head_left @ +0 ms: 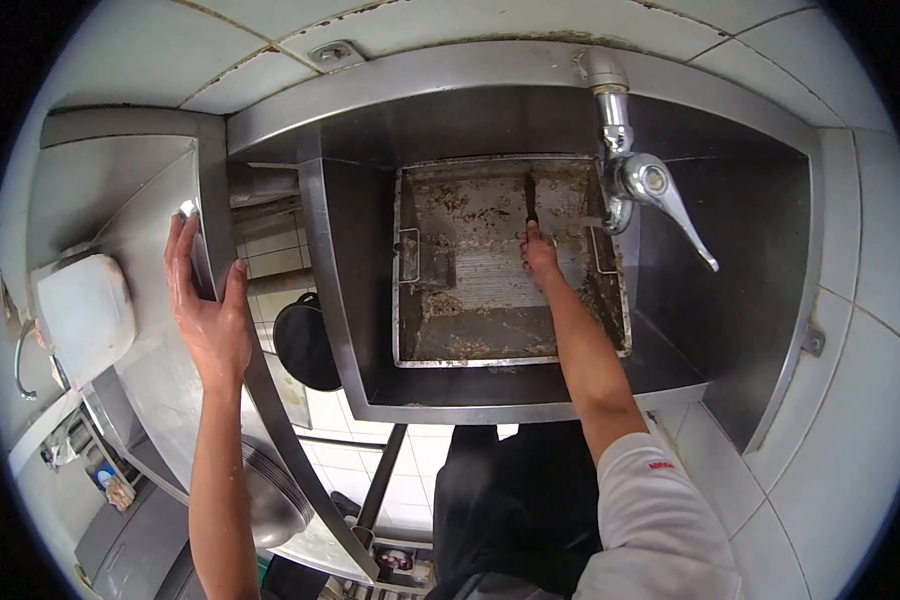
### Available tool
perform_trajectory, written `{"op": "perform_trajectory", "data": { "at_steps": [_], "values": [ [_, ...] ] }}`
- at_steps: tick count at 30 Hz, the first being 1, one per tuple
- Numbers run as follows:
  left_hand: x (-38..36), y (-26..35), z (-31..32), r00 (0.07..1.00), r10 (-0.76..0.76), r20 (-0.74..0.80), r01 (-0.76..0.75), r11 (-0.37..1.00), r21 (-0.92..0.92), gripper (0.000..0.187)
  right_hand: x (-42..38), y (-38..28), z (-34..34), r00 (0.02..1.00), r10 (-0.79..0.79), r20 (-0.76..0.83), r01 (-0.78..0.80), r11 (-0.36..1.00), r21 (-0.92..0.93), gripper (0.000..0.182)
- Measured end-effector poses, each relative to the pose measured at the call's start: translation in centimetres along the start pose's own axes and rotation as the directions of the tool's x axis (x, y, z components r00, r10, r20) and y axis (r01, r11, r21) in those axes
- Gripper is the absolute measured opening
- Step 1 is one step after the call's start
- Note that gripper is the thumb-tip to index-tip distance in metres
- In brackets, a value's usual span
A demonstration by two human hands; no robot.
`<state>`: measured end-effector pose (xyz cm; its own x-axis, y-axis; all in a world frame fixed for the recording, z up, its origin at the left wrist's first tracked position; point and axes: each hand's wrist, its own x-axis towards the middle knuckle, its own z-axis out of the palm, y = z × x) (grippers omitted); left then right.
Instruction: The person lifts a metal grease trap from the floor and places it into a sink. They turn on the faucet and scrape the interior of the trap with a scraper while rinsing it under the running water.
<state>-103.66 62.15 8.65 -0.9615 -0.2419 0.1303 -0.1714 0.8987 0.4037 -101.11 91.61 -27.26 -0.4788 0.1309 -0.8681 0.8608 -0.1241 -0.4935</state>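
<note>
A slim dark tool (531, 194) is gripped by the right hand (538, 252), whose fingers are closed around its near end, while its far end is pointed toward the far wall of a square metal tray (500, 325). The tray is set inside a metal sink (720, 270), and its bottom is spotted with brown residue; a wire handle is fitted at its left side and another at its right. The left hand (210, 325) is laid over the raised edge of the metal tabletop (145, 220) at the left, its thumb spread well apart from its extended fingers. A tap (620, 165) is mounted at the far side of the sink, its lever turned toward the near right. A white board (87, 312) is seen at the far left, and a black pan (307, 342) is seen between tabletop and sink
</note>
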Motion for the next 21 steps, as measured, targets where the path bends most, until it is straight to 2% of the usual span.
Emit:
{"op": "perform_trajectory", "data": {
  "at_steps": [2, 3, 5, 6, 8, 9, 11, 14, 15, 19, 21],
  "values": [
    [-0.1, 0.1, 0.0, 1.000, -0.005, 0.007, 0.005, 1.000, 0.016, 0.052, -1.3, -0.4, -0.2, 0.987, 0.104, 0.121, -0.106, 0.994, 0.006, 0.038],
    [0.0, 0.2, 0.0, 1.000, -0.005, 0.005, 0.005, 1.000, -0.004, 0.053, -2.0, -0.7, -0.4, 0.988, 0.100, 0.115, -0.102, 0.995, 0.008, 0.038],
    [0.0, 0.2, 0.0, 1.000, -0.005, 0.003, 0.005, 1.000, -0.022, 0.053, -2.6, -0.5, -0.8, 0.926, 0.236, 0.293, -0.319, 0.905, 0.281, 0.037],
    [0.0, 0.2, -0.1, 1.000, -0.004, 0.005, 0.004, 1.000, -0.011, 0.052, -2.8, -0.4, -0.8, 0.927, 0.233, 0.293, -0.317, 0.905, 0.284, 0.037],
    [0.1, 0.3, -0.1, 1.000, 0.000, 0.004, 0.000, 1.000, 0.002, 0.052, -3.1, -0.4, -0.8, 0.950, 0.186, 0.249, -0.273, 0.884, 0.379, 0.034],
    [0.0, 0.2, -0.1, 1.000, 0.003, 0.003, -0.003, 1.000, 0.010, 0.053, -3.1, -0.4, -0.9, 0.950, 0.188, 0.249, -0.275, 0.883, 0.381, 0.034],
    [0.1, 0.2, -0.1, 1.000, 0.009, 0.003, -0.009, 1.000, 0.015, 0.053, -3.0, -0.5, -1.8, 0.977, 0.178, 0.115, -0.202, 0.948, 0.247, 0.030],
    [0.1, 0.2, 0.0, 1.000, 0.014, 0.005, -0.013, 0.999, -0.042, 0.053, -2.0, -1.0, -3.6, 0.981, 0.190, 0.036, -0.192, 0.926, 0.324, 0.026],
    [0.1, 0.4, 0.0, 1.000, 0.006, 0.004, -0.006, 0.999, -0.041, 0.053, -1.9, -0.9, -4.0, 0.995, 0.081, -0.060, -0.057, 0.942, 0.331, 0.028],
    [0.1, 0.5, 0.0, 1.000, 0.009, 0.004, -0.009, 1.000, -0.027, 0.052, -1.2, -3.4, -4.8, 0.999, 0.022, -0.044, -0.009, 0.963, 0.268, 0.024],
    [0.1, 0.3, 0.0, 1.000, 0.003, 0.007, -0.002, 0.999, -0.052, 0.051, -0.3, -4.1, -4.5, 0.994, 0.087, -0.066, -0.061, 0.943, 0.326, 0.023]
  ]
}}
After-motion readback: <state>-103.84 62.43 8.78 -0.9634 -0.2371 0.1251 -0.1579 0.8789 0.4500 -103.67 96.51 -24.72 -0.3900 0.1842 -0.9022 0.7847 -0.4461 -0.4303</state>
